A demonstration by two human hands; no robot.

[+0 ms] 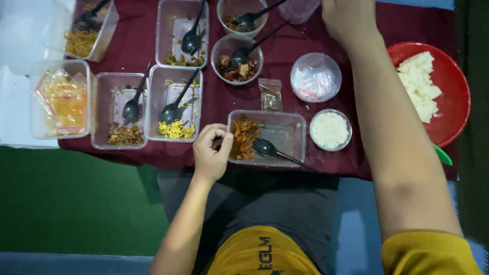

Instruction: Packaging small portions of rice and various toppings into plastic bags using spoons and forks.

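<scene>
The left hand (211, 152) is curled, fingertips pinched together, at the left rim of a clear tub (267, 137) that sits at the near edge of the desk (137, 38), which is covered in dark red cloth; whether it pinches the rim or a scrap of food I cannot tell. The tub looks thin-walled and light, likely to flex and slide on the cloth if pushed, so a grip on the stiffer rim or across a short side seems best. Inside it, orange-red shreds (244, 135) lie heaped at the left end, soft, loose and probably oily, and a black fork (275, 151) lies across the floor with its handle overhanging the near rim, which could tip out if the tub is tilted. Left of the tub stand other clear tubs with forks: one holding yellow shreds (175, 130), one with brown bits (126, 135), and beyond it one with sauce sachets (62, 99). Just behind the tub lies a small sachet (270, 95), close enough to be knocked. Right of the tub are a small rice cup (330, 130), a lidded round cup (316, 77) and a red bowl (458, 81) of rice. The right hand (346, 18) reaches far back over the tub toward a clear cup (298, 9); its fingers run out of view, so its grip cannot be told.
</scene>
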